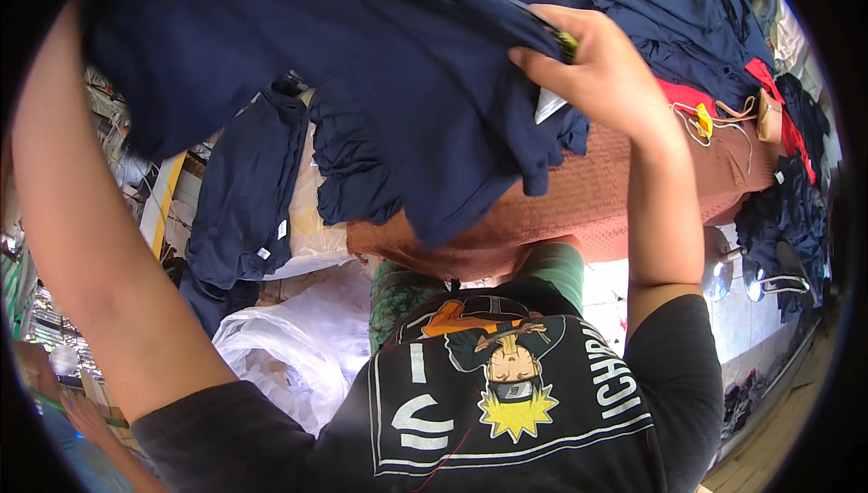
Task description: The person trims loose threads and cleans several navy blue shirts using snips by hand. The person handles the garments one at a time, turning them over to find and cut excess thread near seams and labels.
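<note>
A navy blue fabric garment [362, 86] is lifted across the upper part of the view, its lower edge hanging over the table. My right hand [606, 68] is closed on the garment's right edge, thumb and fingers pinching it. Within that same grip is a small tool with a dark, narrow part and a yellow-green part [567, 44], perhaps thread snips; most of it is hidden by the fingers. Below the thumb a white tag-like corner [549, 105] sticks out. My left forearm reaches up at the left rim, and its hand is out of sight beyond the cloth and the picture's edge.
A brown textured cloth [579, 213] covers the table before me. Folded navy garments [249, 186] lie left, more navy clothes [669, 14] at the far right. A cord with a yellow piece [703, 121] rests nearby. Clear plastic [289, 348] lies lower left; another person's hand [86, 416] shows beyond it.
</note>
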Available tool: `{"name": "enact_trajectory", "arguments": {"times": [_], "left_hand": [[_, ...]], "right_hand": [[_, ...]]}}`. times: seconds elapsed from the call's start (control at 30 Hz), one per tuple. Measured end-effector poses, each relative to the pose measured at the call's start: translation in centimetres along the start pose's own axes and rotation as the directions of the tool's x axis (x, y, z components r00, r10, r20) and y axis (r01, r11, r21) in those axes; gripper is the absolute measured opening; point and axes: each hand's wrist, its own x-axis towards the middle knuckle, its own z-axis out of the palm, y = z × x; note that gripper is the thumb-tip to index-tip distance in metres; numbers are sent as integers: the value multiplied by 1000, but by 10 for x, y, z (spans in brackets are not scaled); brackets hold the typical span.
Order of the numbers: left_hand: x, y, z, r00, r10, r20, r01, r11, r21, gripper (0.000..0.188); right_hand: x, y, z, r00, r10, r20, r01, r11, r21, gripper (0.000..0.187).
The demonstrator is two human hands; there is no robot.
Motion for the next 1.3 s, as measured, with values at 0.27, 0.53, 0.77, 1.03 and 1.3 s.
{"name": "enact_trajectory", "arguments": {"times": [0.27, 0.53, 0.77, 1.03, 1.3], "left_hand": [[-13, -74, 75, 938, -169, 302, 96, 965, 242, 47], [164, -40, 250, 988, 147, 50, -154, 970, 190, 47], [-3, 31, 365, 969, 239, 61, -201, 908, -368, 28], [-216, 55, 411, 906, 368, 209, -216, 826, -521, 37], [-209, 66, 446, 874, 471, 117, -398, 834, -382, 32]], "right_hand": [[-32, -13, -38, 983, 161, 90, -184, 885, 427, 32], [-54, 65, 29, 865, 473, 169, -480, 678, 556, 14], [-116, 165, 50, 672, 710, -212, -496, 643, 584, 24], [-145, 167, 22, 709, 668, -225, -517, 710, 478, 21], [-142, 85, 53, 876, 482, 5, -481, 872, 90, 41]]}}
